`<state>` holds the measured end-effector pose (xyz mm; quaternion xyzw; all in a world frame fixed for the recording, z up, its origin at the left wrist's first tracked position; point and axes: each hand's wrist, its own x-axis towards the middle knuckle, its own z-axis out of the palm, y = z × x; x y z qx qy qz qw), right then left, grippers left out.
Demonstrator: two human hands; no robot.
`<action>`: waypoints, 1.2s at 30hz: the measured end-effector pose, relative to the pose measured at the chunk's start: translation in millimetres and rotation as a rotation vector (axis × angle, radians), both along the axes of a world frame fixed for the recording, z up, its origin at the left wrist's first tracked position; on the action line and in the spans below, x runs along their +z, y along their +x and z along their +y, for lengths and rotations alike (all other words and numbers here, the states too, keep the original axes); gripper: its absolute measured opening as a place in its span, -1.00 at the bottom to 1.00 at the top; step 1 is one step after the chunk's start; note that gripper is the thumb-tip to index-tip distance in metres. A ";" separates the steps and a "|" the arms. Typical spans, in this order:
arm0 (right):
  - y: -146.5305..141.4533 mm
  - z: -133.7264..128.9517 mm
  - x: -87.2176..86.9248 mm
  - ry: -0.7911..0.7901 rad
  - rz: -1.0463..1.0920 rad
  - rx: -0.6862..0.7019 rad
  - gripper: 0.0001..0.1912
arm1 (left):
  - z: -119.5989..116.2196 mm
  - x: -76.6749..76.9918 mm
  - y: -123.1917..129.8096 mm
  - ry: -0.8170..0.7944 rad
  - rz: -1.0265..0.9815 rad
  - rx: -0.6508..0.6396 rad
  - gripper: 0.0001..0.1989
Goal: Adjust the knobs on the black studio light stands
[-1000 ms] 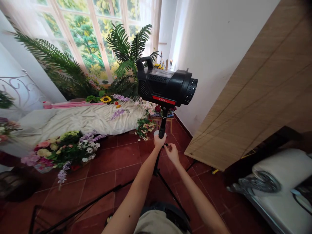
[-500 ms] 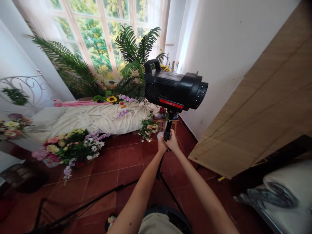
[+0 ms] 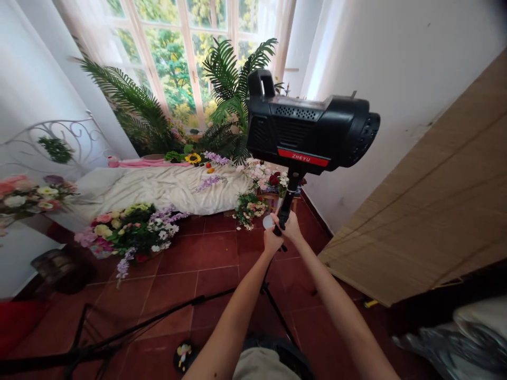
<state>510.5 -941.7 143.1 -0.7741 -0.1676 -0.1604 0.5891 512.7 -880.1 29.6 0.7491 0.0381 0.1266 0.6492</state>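
Note:
A black studio light (image 3: 304, 124) with a red ZHEYU label is mounted on top of a black light stand (image 3: 292, 186), its front pointing right. My left hand (image 3: 273, 238) is closed around the stand's pole below the lamp. Beside it, slightly higher and to the right, my right hand (image 3: 292, 227) is wrapped around the same pole near the clamp. The pole leans, with the lamp tilted toward the right. Lower down, the stand's legs spread over the tiles between my forearms. Parts of the fingers and the lower pole are hidden behind my hands.
A bed with a cream cover (image 3: 178, 192) lies ahead, with flower arrangements (image 3: 130, 229) in front. Palm plants (image 3: 229, 84) stand by the window. A wooden blind (image 3: 415, 211) slants on the right. Another black stand leg (image 3: 158, 316) crosses the red tiled floor (image 3: 214, 253) at left.
The studio light has come closer and tilted further to the right. My view has shifted left, so the room sits farther right in the picture. Both hands keep hold of the pole.

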 end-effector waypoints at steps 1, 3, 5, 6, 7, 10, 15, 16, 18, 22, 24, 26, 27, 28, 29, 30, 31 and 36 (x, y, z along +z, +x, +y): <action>-1.6 3.8 3.5 0.027 -0.018 -0.063 -0.65 | 0.3 -1.4 -0.1 0.011 -0.023 -0.005 -0.83; -4.4 11.6 11.0 0.078 -0.061 -0.203 -0.67 | 1.5 -3.0 -0.7 0.036 -0.066 -0.020 -0.81; -5.2 17.1 20.9 0.114 -0.106 -0.280 -0.68 | 2.9 -2.7 -1.6 0.058 -0.079 -0.026 -0.79; -4.4 18.3 27.3 0.127 -0.125 -0.274 -0.68 | 3.5 -1.7 -2.1 0.075 -0.078 -0.020 -0.78; -2.9 18.5 34.8 0.135 -0.138 -0.238 -0.67 | 4.1 -0.2 -2.7 0.095 -0.073 -0.007 -0.76; 4.6 13.9 63.0 0.151 -0.143 -0.063 -0.66 | 4.8 6.1 -4.9 0.147 -0.052 0.037 -0.72; 17.9 4.3 113.5 0.145 -0.202 0.069 -0.66 | 4.6 13.9 -8.2 0.152 -0.038 0.051 -0.69; 19.8 3.2 121.4 0.138 -0.218 0.091 -0.66 | 4.7 14.3 -8.5 0.153 -0.030 0.054 -0.68; 22.6 1.6 133.4 0.117 -0.234 0.154 -0.67 | 5.3 14.0 -8.6 0.163 -0.013 0.065 -0.64; 24.8 0.8 141.3 0.094 -0.245 0.216 -0.66 | 6.3 12.9 -8.3 0.177 0.004 0.057 -0.60; 24.9 1.0 140.5 0.098 -0.257 0.191 -0.65 | 6.4 13.4 -8.9 0.179 0.000 0.055 -0.60; 24.9 1.0 139.4 0.090 -0.259 0.175 -0.64 | 6.2 14.9 -10.0 0.176 0.002 0.058 -0.60; 24.9 0.9 139.1 0.082 -0.255 0.174 -0.64 | 6.1 15.9 -10.7 0.173 0.007 0.061 -0.60; 24.9 0.6 138.8 0.072 -0.251 0.174 -0.65 | 6.0 17.1 -11.5 0.169 0.009 0.065 -0.60; 25.1 0.2 138.5 0.064 -0.247 0.176 -0.66 | 6.0 18.5 -12.2 0.166 0.006 0.069 -0.60; 25.3 -0.4 138.2 0.059 -0.245 0.177 -0.66 | 6.0 19.8 -12.8 0.162 -0.001 0.072 -0.60; 25.5 -0.9 137.7 0.058 -0.242 0.177 -0.67 | 6.0 21.2 -13.4 0.156 -0.006 0.074 -0.60; 25.3 -3.1 133.2 0.061 -0.219 0.169 -0.67 | 5.4 26.2 -15.4 0.073 0.046 0.036 -0.59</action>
